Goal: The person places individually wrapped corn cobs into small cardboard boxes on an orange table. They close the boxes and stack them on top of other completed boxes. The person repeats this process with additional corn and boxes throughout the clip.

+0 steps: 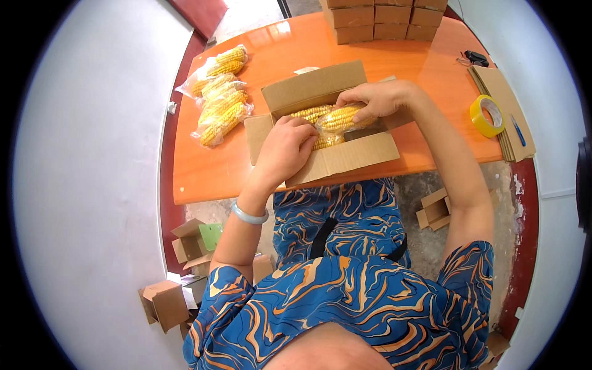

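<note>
An open cardboard box (360, 155) with its flaps spread stands near the front edge of the orange table. Ears of corn in clear plastic (311, 114) lie inside it. My right hand (381, 99) grips one wrapped ear of corn (340, 119) at its right end, over the box's middle. At the box's left side, my left hand (289, 145) reaches in with curled fingers beside the corn; whether it holds anything is hidden. To the left, several more bagged ears of corn (224, 121) lie in a column on the table.
Stacked closed cardboard boxes (354, 34) stand at the table's far side. At the right are a roll of yellow tape (487, 116), a blue pen-like tool (518, 131), flat cardboard sheets (504, 92) and a small black object (476, 58). Open boxes (192, 245) lie on the floor.
</note>
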`<state>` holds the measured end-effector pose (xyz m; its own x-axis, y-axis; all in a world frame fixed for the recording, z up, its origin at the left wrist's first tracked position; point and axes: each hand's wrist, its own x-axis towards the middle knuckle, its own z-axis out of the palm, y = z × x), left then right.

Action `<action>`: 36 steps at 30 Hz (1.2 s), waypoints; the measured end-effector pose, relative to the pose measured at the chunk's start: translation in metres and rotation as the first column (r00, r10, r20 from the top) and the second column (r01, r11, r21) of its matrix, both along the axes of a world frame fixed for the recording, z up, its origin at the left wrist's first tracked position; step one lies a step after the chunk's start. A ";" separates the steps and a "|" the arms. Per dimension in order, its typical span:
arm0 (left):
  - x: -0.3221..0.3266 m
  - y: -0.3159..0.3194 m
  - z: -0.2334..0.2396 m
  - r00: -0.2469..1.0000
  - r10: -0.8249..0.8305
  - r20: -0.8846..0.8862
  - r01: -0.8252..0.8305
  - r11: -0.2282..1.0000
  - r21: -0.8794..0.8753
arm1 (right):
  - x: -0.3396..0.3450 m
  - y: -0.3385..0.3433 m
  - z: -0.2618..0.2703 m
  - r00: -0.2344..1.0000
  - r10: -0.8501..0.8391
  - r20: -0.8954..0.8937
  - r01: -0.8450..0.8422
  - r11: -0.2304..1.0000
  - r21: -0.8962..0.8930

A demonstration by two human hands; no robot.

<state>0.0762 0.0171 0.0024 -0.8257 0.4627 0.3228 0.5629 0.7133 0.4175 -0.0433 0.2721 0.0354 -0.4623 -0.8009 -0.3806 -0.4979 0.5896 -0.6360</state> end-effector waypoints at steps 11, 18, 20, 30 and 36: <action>0.004 0.006 0.002 1.000 0.015 -0.021 -0.015 1.000 -0.005 | 0.011 -0.028 -0.004 0.941 0.086 -0.326 0.058 0.911 0.408; 0.005 0.013 0.006 1.000 0.004 -0.014 -0.007 0.988 -0.152 | 0.022 -0.021 0.000 0.918 0.016 -0.396 0.108 0.951 0.290; 0.003 0.011 0.003 0.999 -0.021 -0.024 0.016 0.983 -0.186 | 0.025 -0.016 0.006 0.934 -0.056 -0.352 0.141 0.966 0.219; -0.005 0.006 0.001 0.996 -0.062 0.068 0.073 0.981 -0.179 | 0.038 -0.014 0.001 0.865 -0.010 -0.502 0.122 0.974 0.192; -0.010 0.012 0.007 0.994 -0.081 0.080 0.103 0.940 -0.327 | 0.045 -0.018 -0.015 0.840 -0.076 -0.538 0.202 0.963 0.180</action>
<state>0.0661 0.0286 0.0093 -0.7884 0.6090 0.0869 0.6124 0.7635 0.2052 0.0016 0.2541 0.0204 -0.7418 -0.6374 -0.2087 -0.6196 0.7704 -0.1504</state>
